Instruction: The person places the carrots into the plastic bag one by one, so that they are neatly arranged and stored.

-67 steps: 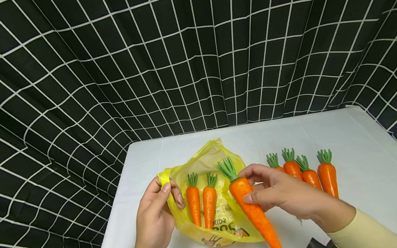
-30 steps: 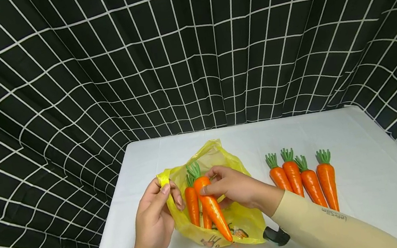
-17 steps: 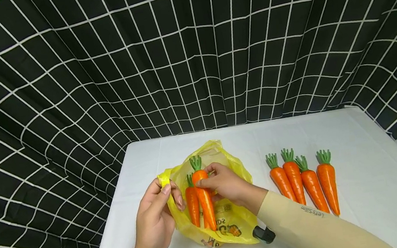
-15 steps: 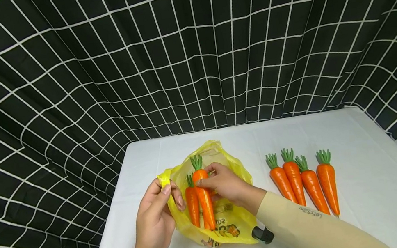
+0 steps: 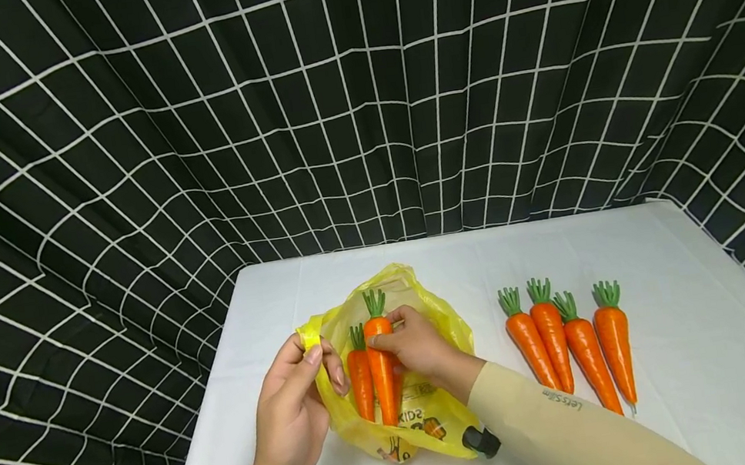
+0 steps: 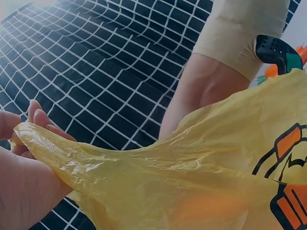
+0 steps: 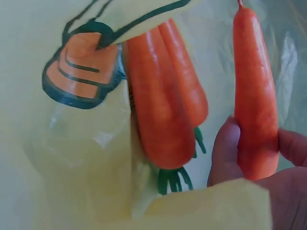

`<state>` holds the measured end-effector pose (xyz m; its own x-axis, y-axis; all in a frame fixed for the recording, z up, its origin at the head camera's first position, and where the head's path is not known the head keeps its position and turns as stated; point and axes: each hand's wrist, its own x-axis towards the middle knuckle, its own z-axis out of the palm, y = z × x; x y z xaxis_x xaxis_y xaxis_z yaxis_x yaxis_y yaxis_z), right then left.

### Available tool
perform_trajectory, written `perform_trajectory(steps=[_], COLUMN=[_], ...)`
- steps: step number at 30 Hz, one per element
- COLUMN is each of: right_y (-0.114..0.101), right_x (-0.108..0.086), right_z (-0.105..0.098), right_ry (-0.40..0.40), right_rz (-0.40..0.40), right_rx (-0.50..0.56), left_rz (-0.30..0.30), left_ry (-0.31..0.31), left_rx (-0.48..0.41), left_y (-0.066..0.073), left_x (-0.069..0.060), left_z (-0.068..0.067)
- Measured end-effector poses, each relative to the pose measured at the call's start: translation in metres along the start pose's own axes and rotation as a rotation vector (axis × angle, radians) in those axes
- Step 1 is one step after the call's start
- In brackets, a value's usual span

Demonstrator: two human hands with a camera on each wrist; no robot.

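My left hand (image 5: pixel 292 405) pinches the yellow bag (image 5: pixel 441 309) at ten o'clock — best held wide; my right hand (image 5: pixel 421 343) grips a carrot (image 5: pixel 382 375) — lower it gently.

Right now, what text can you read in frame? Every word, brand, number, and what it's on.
"LetsSlim": on the right sleeve, upside down in the head view; word spacing uncertain.
"KIDS": on the yellow bag.
Below "KIDS": dark print on the bag, partly hidden, unreadable.
Above "KIDS": small print on the bag, too small to read.
No readable numbers; no text visible on the carrots.
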<state>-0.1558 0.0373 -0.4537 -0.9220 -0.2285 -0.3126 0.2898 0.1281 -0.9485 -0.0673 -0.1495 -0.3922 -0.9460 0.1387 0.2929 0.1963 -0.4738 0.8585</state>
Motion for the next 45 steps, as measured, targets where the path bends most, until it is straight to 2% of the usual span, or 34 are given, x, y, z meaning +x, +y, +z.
perform_trajectory(steps=[11, 18, 27, 33, 45], right_y=[0.011, 0.011, 0.009, -0.004, -0.022], right_x=[0.009, 0.007, 0.0, -0.01, -0.022], right_z=[0.007, 0.004, 0.002, -0.003, -0.019], right_ry=[0.029, -0.018, -0.046, -0.106, -0.251], right_rz=[0.015, 0.024, 0.006, -0.03, -0.079], right_rx=[-0.067, -0.032, -0.05, 0.038, 0.063], left_rz=[0.004, 0.001, 0.001, 0.006, -0.002], left_ry=[-0.008, -0.009, -0.007, -0.004, 0.004], left_rx=[-0.012, -0.021, -0.012, -0.011, 0.003], left_y=[-0.001, -0.001, -0.001, 0.0, 0.002], left_x=[0.0, 0.001, 0.0, 0.001, 0.0], left_z=[-0.001, -0.002, -0.002, -0.002, -0.002])
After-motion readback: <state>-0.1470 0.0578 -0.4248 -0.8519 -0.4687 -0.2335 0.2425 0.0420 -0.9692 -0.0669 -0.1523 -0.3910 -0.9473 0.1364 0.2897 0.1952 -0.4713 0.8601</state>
